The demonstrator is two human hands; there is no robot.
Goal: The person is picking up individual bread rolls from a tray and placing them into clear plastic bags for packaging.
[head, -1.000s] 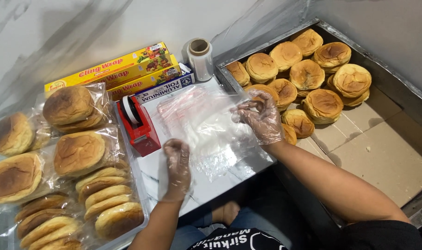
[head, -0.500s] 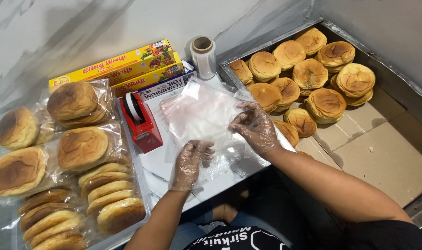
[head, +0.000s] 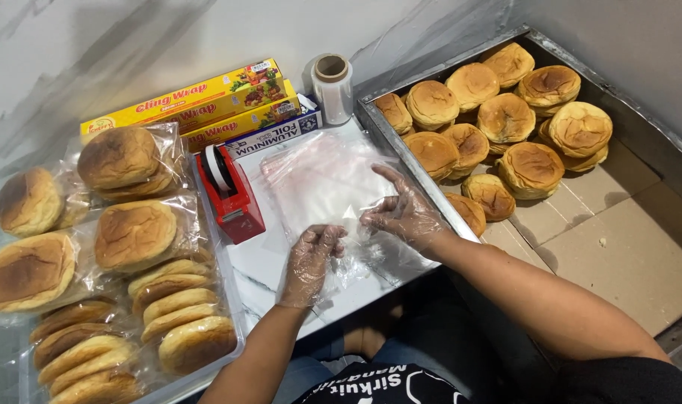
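Left hand (head: 311, 258), in a thin see-through glove: fingers curled together, pinching the near edge of a clear plastic bag (head: 318, 179). Right hand (head: 404, 213), gloved too: fingertips closed on the same edge just beside it, one finger sticking out over the bag. Looks like the step of pulling the bag's mouth apart. Calls for a soft, slow pull, because such thin plastic probably sticks to itself.

Lying flat on the white bench (head: 255, 262), right in the middle, with more clear sheets under it.

Just left of the bag, a red tape holder (head: 232, 194) with a white roll on top. Behind that, two long yellow boxes (head: 184, 101) with red writing and little food pictures, stacked. Next to them, a long blue and white box (head: 273, 135). Past the bag's far end, a small roll of clear wrap (head: 332, 86), standing up.

On the right, a metal tray (head: 401, 146) with bare brown buns (head: 505, 116) piled on brown cardboard (head: 618, 254). Far left, bagged buns (head: 135, 232) in rows.
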